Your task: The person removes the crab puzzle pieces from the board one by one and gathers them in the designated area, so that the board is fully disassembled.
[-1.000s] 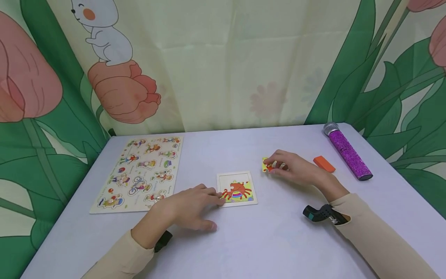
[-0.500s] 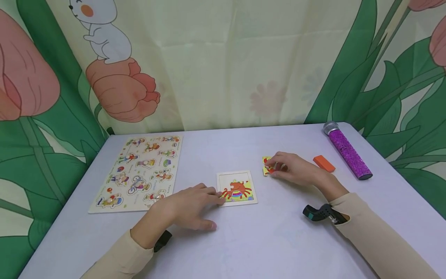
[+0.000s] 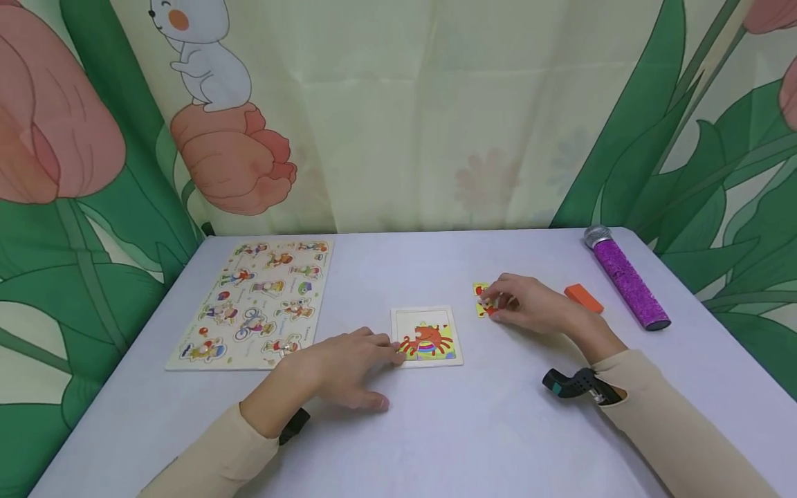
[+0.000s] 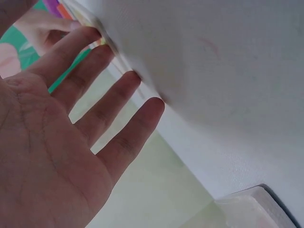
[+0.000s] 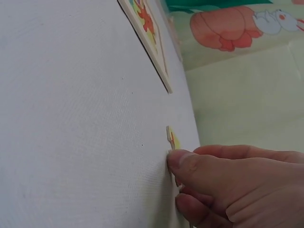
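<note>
A small square puzzle board point(image 3: 426, 315) with a pale rim lies mid-table. A red animal with a rainbow belly fills the lower part of its recess, and the upper part is bare. My left hand point(image 3: 342, 366) has its fingers spread and nearly straight, the fingertips at the board's left edge. Right of the board, my right hand point(image 3: 532, 302) pinches a yellow-and-red puzzle piece point(image 3: 479, 291) at the tabletop. In the right wrist view the thumb lies along the near side of that puzzle piece point(image 5: 174, 138), and the fingers hide much of it.
A larger picture puzzle board point(image 3: 249, 353) with several cartoon animals lies at the left. Behind my right hand are an orange block point(image 3: 583, 299) and a purple glittery microphone point(image 3: 629, 280). A printed curtain point(image 3: 398, 138) hangs along the table's back edge.
The puzzle piece has turned slightly under my right fingers, and more of it shows past the fingertips. My left hand stays at the board's edge. The head view has shifted a little.
</note>
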Tool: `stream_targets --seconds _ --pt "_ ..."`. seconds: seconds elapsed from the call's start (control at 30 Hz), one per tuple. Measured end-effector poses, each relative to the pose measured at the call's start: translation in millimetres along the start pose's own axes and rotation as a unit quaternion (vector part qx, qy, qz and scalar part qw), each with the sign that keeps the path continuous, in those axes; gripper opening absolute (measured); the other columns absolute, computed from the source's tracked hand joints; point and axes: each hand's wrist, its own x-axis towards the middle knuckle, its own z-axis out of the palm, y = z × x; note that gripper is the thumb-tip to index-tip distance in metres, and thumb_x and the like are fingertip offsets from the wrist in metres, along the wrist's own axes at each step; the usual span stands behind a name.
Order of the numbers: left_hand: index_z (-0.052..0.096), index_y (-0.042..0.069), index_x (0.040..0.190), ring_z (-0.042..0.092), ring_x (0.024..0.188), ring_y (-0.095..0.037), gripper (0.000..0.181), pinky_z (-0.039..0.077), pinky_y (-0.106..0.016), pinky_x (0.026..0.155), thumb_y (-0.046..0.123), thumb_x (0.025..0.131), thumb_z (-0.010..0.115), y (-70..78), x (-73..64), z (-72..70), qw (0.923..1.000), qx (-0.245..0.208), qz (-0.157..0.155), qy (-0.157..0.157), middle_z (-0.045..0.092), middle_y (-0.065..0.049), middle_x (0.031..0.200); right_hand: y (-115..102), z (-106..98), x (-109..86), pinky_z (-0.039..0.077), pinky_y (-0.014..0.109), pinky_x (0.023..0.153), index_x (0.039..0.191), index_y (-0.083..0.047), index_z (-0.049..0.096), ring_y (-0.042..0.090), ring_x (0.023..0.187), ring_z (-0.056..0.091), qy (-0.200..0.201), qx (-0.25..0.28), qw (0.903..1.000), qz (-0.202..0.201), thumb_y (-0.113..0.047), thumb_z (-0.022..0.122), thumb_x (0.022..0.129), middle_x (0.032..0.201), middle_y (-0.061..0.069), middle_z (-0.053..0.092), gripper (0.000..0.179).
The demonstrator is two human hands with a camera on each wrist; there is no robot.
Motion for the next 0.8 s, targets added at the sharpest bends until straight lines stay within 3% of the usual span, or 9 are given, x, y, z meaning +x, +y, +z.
stream_targets --seconds 0.2,0.57,0.8 --pt "0.058 0.026 0.146 0.048 0.133 -0.022 0.065 0.045 -0.047 0.110 0.047 0.088 0.078 -0.2 0.3 3.4 1.0000 -0.003 0.009 0.001 0.054 0.000 0.148 -4.8 0.4 -4.0 0.059 0.037 0.087 0.122 -0.010 0.073 0.018 0.095 0.063 0.005 -0.009 1.0000 0.000 -0.008 0.078 0.091 0.107 0.003 0.063 0.031" --pt "0.059 0.024 0.145 0.051 0.131 -0.023 0.062 0.046 -0.046 0.108 0.045 0.089 0.077 -2.8 1.6 11.7 0.9989 0.000 0.040 0.027 0.056 0.001 0.145 -23.4 5.5 5.8 0.059 0.038 0.086 0.120 -0.009 0.072 0.022 0.100 0.063 -0.004 0.004 0.9985 -0.054 -0.010 0.073 0.095 0.114 0.006 0.062 0.025" --pt "0.059 0.025 0.144 0.050 0.134 -0.022 0.061 0.047 -0.047 0.107 0.046 0.089 0.077 -2.7 0.0 8.7 0.9988 0.025 0.026 0.032 0.056 0.003 0.146 -46.5 12.3 19.0 0.059 0.035 0.081 0.121 -0.010 0.073 0.016 0.097 0.063 0.003 0.013 0.9966 -0.082 -0.015 0.074 0.095 0.110 0.002 0.065 0.026"
